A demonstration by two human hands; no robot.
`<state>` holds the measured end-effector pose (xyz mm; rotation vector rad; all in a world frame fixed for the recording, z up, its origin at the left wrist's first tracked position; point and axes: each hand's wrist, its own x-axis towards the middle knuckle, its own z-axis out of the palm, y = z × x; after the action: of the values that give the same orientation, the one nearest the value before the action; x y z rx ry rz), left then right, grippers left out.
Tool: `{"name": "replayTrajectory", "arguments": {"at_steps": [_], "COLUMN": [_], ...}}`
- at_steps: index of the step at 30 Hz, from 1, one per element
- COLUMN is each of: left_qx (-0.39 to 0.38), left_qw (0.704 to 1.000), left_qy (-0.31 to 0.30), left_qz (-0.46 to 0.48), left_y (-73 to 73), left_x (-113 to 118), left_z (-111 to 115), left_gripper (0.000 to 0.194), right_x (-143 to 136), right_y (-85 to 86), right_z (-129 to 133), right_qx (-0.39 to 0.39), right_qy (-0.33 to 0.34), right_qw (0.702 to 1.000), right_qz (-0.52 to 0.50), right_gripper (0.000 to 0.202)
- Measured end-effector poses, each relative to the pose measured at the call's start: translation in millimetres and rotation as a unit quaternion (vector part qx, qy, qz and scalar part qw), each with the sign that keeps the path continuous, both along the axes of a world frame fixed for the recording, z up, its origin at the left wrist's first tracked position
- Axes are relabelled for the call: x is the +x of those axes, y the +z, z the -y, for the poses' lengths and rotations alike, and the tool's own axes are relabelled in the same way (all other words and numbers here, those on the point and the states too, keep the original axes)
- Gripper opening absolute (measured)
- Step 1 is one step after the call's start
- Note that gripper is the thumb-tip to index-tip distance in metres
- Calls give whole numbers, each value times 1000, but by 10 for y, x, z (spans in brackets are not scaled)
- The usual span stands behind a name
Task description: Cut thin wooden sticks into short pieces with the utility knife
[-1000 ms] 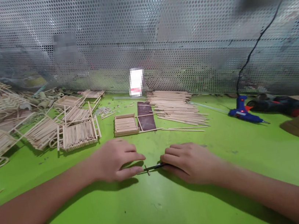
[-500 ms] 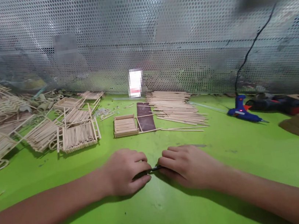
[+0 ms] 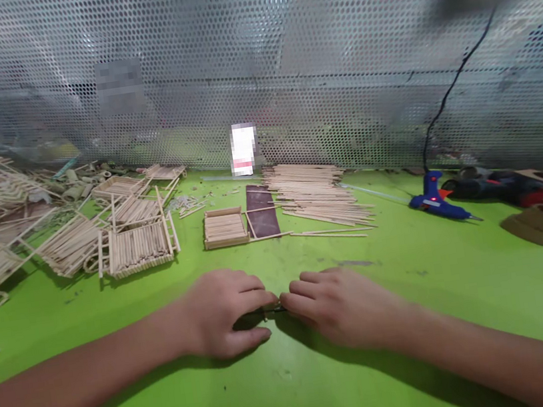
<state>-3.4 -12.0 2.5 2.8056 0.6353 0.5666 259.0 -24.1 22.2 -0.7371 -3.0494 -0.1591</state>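
Both of my hands rest low over the green tabletop, facing each other. My right hand [image 3: 334,306] has its fingers curled and closed on a thin dark rod-like thing [image 3: 274,310], most of it hidden by the fingers. My left hand [image 3: 221,315] is partly open, its thumb apart from the forefinger. That forefinger reaches to the dark thing near the right fingertips. A tiny pale bit shows beside the dark thing, too small to name. Beyond my hands lies a small stick-built cart [image 3: 224,227], its two shafts across a dark brown flat piece [image 3: 262,211].
A pile of thin wooden sticks [image 3: 313,191] lies behind my right hand. Several stick-built carts [image 3: 139,248] crowd the left. On the right are a blue glue gun [image 3: 437,199] with a black cord and a brown tape roll [image 3: 540,224]. A perforated metal sheet [image 3: 334,73] stands behind.
My left thumb and forefinger have spread apart, and the forefinger has moved right, toward the right fingertips. The right hand has shifted slightly left. The view has moved slightly.
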Motion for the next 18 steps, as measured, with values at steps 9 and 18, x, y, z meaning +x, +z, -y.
{"name": "replayTrajectory", "arguments": {"at_steps": [9,18], "left_qx": [8,49], "left_qw": [999,998], "left_qy": [31,21], "left_qz": [-25,-22], "left_y": [25,-23], "left_x": [-57,-17], "left_z": [-5,-7], "left_gripper": [39,28], "right_x": [-18,-24], "right_y": [11,40], "right_z": [-15,-56], "right_qx": [-27,-43], "right_qy": [-10,-10], "right_qw": [1000,999], "right_qz": [-6,-8], "right_gripper": [16,10]}}
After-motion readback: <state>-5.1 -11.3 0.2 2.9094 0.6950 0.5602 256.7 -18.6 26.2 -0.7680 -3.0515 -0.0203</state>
